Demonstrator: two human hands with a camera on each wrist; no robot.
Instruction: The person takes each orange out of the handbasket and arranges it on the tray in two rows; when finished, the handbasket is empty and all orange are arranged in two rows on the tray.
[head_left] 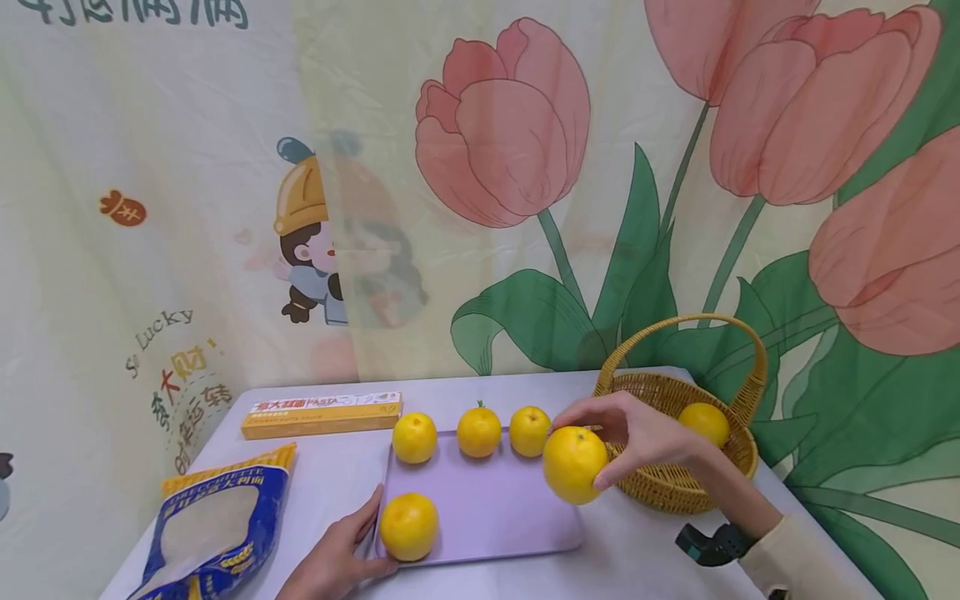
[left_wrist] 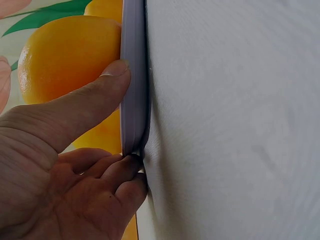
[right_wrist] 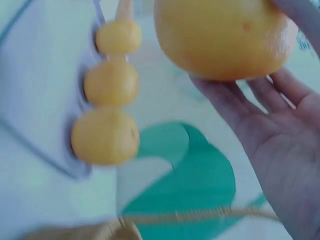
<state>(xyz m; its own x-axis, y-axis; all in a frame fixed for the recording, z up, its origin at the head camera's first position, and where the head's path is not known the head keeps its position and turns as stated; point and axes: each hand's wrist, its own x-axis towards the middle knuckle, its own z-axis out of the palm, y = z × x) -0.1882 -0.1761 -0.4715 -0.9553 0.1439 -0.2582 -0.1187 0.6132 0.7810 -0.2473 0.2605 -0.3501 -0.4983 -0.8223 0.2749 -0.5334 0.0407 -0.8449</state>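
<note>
My right hand [head_left: 641, 433] grips an orange [head_left: 576, 465] between thumb and fingers, lifted over the right side of a lilac tray [head_left: 480, 521]. In the right wrist view, the held orange [right_wrist: 225, 37] sits against the fingers, its top cut off by the frame. My left hand [head_left: 341, 546] holds the tray at its near left corner, thumb [left_wrist: 112, 80] along the near edge and fingers by the left side. One orange [head_left: 409, 527] rests in that corner. Along the far edge stand three more: a left orange [head_left: 414, 437], a middle orange [head_left: 479, 432] and a right orange [head_left: 529, 431].
A wicker basket [head_left: 660, 492] with a tall handle stands right of the tray, holding an orange [head_left: 705, 424]. On the left lie a blue pasta bag [head_left: 217, 529] and, behind it, a long pasta box [head_left: 322, 415]. A printed curtain [head_left: 502, 275] hangs behind the table.
</note>
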